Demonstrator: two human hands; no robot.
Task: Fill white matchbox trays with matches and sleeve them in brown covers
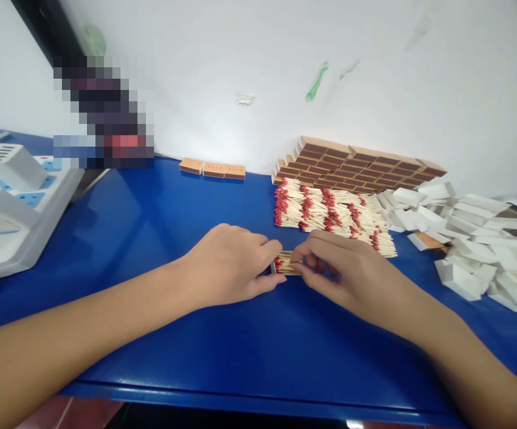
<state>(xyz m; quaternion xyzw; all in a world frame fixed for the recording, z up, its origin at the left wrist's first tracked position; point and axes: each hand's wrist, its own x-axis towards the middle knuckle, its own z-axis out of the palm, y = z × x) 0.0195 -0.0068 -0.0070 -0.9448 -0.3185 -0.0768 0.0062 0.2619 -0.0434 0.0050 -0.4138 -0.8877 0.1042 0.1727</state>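
Note:
A small white matchbox tray (273,269) filled with red-headed matches (284,263) rests on the blue table between my hands. My left hand (236,265) grips its left end, thumb at the near side and fingers at the far side. Over the tray's right part, my right hand (348,268) has thumb and index finger pinched at the ends of the matches. The fingers hide that end of the tray. Just behind my right hand lies a wide heap of loose matches (330,208) in rough rows, heads mostly pointing left.
Brown matchboxes (357,164) are stacked against the white wall behind the heap. Many white empty trays (477,232) lie jumbled on the right. A short row of matchboxes (214,169) sits at the back. A white power strip (39,220) with plugs stands at the left.

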